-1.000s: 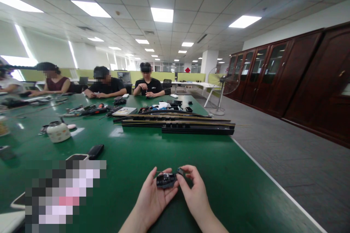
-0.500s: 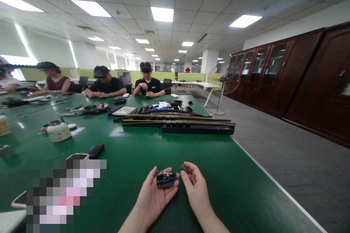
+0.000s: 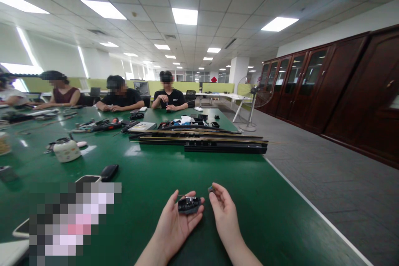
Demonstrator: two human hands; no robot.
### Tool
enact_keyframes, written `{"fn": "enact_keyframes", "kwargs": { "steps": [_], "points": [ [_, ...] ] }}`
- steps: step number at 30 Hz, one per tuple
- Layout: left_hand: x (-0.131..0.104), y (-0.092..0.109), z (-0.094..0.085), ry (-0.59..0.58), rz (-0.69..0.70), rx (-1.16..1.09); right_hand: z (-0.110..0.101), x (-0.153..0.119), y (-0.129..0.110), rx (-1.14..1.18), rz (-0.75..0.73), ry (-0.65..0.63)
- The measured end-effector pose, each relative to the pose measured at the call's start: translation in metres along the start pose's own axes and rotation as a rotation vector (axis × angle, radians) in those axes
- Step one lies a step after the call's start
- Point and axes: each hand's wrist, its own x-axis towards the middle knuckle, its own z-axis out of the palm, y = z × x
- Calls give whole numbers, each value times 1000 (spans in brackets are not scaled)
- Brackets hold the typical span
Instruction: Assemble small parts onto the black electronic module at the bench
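Note:
Palm up over the green table [image 3: 280, 216], my left hand [image 3: 179, 222] holds a black part [image 3: 189, 205] with a shiny metal piece in its hollow. The part rests across the fingers, and a thin rod sticks out toward the thumb. Just to the right, my right hand [image 3: 224, 210] pinches a small dark grey piece [image 3: 211, 189] between thumb and fingertips. A narrow gap separates the two hands.
Long black rails [image 3: 226, 147] with thin brass-coloured rods lie across the table ahead. At the left are a white jar [image 3: 66, 150], a black case [image 3: 109, 172] and a blurred-out object. Several people sit at the far side, and a fan [image 3: 253, 91] stands beyond the table.
My right hand has moved slightly right and up, away from my left hand, with the small piece still pinched. My left hand has hardly moved.

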Motion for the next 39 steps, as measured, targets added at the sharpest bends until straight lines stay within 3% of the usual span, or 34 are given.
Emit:
{"fn": "enact_keyframes", "kwargs": {
  "steps": [27, 39],
  "points": [
    [0, 0, -1, -16, -13, -30, 0, 1, -5, 64, 95, 59],
    [0, 0, -2, -7, -4, 0, -1, 1, -4, 134, 243, 74]
  ]
}}
